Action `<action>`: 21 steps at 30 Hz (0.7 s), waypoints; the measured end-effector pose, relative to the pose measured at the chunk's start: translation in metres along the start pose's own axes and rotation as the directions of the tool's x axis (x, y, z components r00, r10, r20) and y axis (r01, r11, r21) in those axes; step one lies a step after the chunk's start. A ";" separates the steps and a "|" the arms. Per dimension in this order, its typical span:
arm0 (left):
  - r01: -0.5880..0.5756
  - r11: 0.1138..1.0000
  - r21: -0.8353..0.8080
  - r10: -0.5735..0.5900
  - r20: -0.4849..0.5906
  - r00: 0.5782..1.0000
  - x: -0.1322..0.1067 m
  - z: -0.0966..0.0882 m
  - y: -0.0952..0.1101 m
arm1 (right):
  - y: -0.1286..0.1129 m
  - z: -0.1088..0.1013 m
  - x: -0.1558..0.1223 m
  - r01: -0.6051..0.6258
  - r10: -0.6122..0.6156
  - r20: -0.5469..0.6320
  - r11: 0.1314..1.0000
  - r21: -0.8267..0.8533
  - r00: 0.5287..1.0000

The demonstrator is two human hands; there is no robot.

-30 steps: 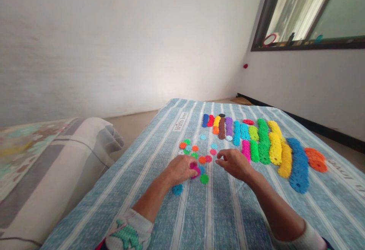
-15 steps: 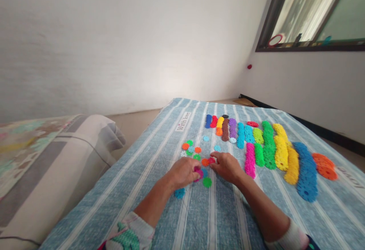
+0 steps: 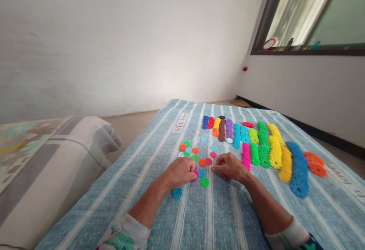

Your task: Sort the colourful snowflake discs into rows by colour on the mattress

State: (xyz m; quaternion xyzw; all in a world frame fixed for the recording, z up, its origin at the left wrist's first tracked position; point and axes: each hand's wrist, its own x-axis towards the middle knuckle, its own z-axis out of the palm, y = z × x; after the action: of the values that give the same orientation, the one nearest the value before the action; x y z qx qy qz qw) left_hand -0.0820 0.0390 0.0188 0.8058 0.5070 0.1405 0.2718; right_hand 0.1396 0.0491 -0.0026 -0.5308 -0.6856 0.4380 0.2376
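My left hand (image 3: pixel 181 172) is closed in a pinch on magenta plastic discs (image 3: pixel 195 174) with notched rims, held low over the striped cloth. A blue disc (image 3: pixel 201 173) and a green disc (image 3: pixel 204 182) lie just right of its fingers. My right hand (image 3: pixel 229 165) hovers at the cloth with its fingers curled together, and no disc shows at its fingertips. Just left of it lie a pinkish-red disc (image 3: pixel 208 161) and an orange disc (image 3: pixel 202 163). Another pinkish-red disc (image 3: pixel 213 154) lies beyond its fingertips.
Overlapping rows of discs sorted by colour spread to the right, among them a magenta row (image 3: pixel 246 156), a green row (image 3: pixel 264 145) and a blue row (image 3: pixel 298 170). Loose discs (image 3: pixel 186 149) lie beyond my left hand. A covered cushion-like shape (image 3: pixel 85 155) is at the left.
My right hand has drawn back to the right from the pinkish-red discs, and two of them now show apart on the cloth. My left hand keeps its hold. The view has shifted slightly.
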 end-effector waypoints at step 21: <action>0.048 0.999 0.025 -0.046 -0.084 0.995 0.002 -0.010 -0.003 | -0.058 0.021 -0.030 0.230 0.014 0.303 0.617 -0.753 0.953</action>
State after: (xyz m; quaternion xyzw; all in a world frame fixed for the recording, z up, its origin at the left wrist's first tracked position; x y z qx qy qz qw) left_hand -0.0884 0.0448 0.0256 0.7906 0.5387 0.1605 0.2427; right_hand 0.1025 0.0111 0.0403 -0.4710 -0.8644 0.1519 -0.0890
